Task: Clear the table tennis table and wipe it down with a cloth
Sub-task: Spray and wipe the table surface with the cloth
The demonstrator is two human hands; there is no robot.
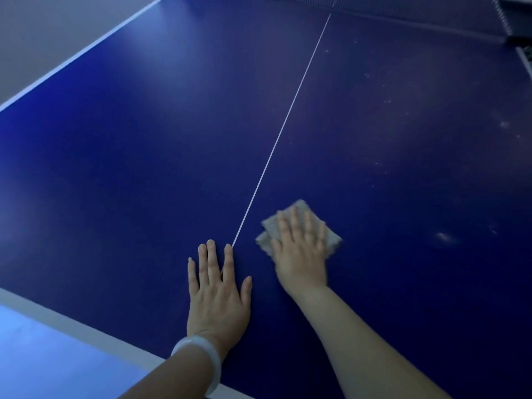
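Matte blue table [144, 139], nubby cloth [299, 214] underhand.

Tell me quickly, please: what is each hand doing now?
Left hand: open, flat on the table, holding nothing.
Right hand: open, fingers straight, pressing the cloth onto the table.

Past the far left edge of the tabletop [144, 110] I see plain grey floor [43, 30], dim and bare. Nearer me, at lower left, the floor [43, 355] shines pale blue with reflected light. A soft glare spreads across the left half of the dark blue surface.
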